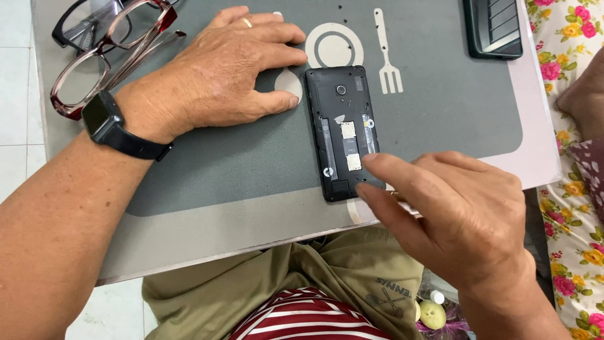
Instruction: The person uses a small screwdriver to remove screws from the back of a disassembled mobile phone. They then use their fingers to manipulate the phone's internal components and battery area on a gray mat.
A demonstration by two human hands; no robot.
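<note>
- Black slab-shaped phone with its back cover off (343,132): I see it lying flat on the grey placemat (440,94), inner side up, between the hands.
- I judge it light, stiff and fragile across the exposed card slots; best taken by the long edges.
- Left hand (226,69): open, palm down on the mat just left of the phone, gripping nothing.
- Right hand (459,214): fingers loosely extended, fingertips at the phone's lower right corner; a thin object beneath it is mostly hidden, so I cannot tell what.
- White plate-and-fork print (352,47): on the mat above the phone.
- Small pale stickers (348,130): inside the phone, rectangular.
- Red-framed spectacles (107,53): far left.
</note>
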